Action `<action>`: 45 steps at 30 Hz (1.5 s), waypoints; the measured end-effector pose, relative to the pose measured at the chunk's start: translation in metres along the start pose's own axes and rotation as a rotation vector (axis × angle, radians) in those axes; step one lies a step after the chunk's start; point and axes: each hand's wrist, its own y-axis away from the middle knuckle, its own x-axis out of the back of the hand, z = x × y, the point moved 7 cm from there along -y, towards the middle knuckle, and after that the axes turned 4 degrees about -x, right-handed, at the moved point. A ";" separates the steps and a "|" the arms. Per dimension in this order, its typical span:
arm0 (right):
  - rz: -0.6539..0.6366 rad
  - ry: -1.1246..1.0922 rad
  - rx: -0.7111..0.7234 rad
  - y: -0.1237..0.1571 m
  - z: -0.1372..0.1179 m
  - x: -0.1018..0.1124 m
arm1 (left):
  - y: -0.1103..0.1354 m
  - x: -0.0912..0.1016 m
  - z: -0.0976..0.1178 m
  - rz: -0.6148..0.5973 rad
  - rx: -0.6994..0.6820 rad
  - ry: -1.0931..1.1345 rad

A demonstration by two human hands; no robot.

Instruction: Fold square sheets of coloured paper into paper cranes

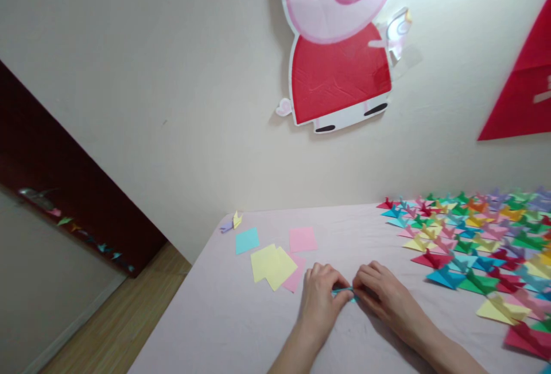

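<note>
A small folded piece of blue paper (343,290) lies between my two hands, low over the pale pink table cover. My left hand (322,293) pinches its left side between thumb and fingers. From the right, my right hand (381,291) has its fingertips closed on the other end. Most of the paper is hidden by my fingers, so its folded shape cannot be made out. Just left of my left hand are loose square sheets: two overlapping yellow sheets (275,268), a pink sheet (295,275) partly under them, another pink sheet (302,240) and a light blue sheet (247,241).
Rows of many-coloured folded paper birds (477,282) cover the table's right side. At the back left corner sit a yellow and a purple folded paper piece (236,220). The wall behind carries a cartoon pig cutout (342,76). A dark red door (77,190) stands at left.
</note>
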 end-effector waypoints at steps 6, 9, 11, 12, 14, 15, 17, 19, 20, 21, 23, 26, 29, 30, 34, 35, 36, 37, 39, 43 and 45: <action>0.042 -0.006 -0.032 0.001 0.005 0.007 | -0.002 0.007 -0.001 0.074 -0.007 0.089; 0.082 -0.028 -0.038 0.001 0.012 0.014 | -0.003 0.010 -0.003 0.099 -0.006 0.135; 0.138 -0.054 -0.059 0.001 0.018 0.020 | -0.003 0.014 -0.007 0.132 0.025 0.182; 0.172 -0.071 -0.077 0.002 0.022 0.023 | -0.004 0.016 -0.009 0.156 0.049 0.210; 0.221 -0.123 -0.119 0.002 0.026 0.026 | -0.003 0.019 -0.013 0.205 0.088 0.268; 0.225 -0.157 -0.140 0.002 0.026 0.024 | -0.003 0.020 -0.014 0.225 0.096 0.291; 0.197 -0.239 -0.183 0.001 0.024 0.017 | -0.002 0.019 -0.013 0.253 0.091 0.320; 0.152 -0.304 -0.223 -0.001 0.020 0.007 | 0.000 0.018 -0.008 0.282 0.067 0.317; 0.152 -0.330 -0.245 -0.002 0.018 0.004 | 0.000 0.018 -0.004 0.297 0.049 0.305; 0.162 -0.360 -0.265 -0.003 0.016 0.001 | 0.001 0.018 0.000 0.315 0.028 0.290; 0.203 -0.431 -0.296 -0.004 0.015 0.000 | 0.002 0.018 0.007 0.350 -0.012 0.256; 0.254 -0.522 -0.298 -0.004 0.014 0.003 | 0.003 0.018 0.012 0.381 -0.018 0.208; 0.272 -0.520 -0.250 -0.004 0.011 0.009 | 0.003 0.015 0.010 0.357 0.036 0.177; 0.278 -0.506 -0.230 -0.004 0.010 0.010 | 0.003 0.012 0.008 0.339 0.062 0.177; 0.336 -0.492 -0.230 -0.002 0.016 0.011 | 0.002 0.002 -0.003 0.270 0.178 0.265; 0.339 -0.526 -0.263 -0.002 0.020 0.010 | 0.002 -0.001 -0.005 0.253 0.198 0.313; 0.334 -0.576 -0.301 -0.002 0.024 0.007 | 0.002 -0.003 -0.006 0.235 0.210 0.365; 0.306 -0.624 -0.322 -0.002 0.026 0.003 | 0.002 -0.005 -0.006 0.217 0.216 0.411; 0.247 -0.710 -0.312 -0.004 0.025 -0.001 | 0.002 -0.006 -0.005 0.181 0.218 0.458; 0.205 -0.747 -0.289 -0.004 0.021 0.002 | 0.003 -0.007 0.000 0.106 0.185 0.433; 0.213 -0.715 -0.258 -0.005 0.018 0.006 | 0.002 -0.008 -0.001 0.099 0.177 0.405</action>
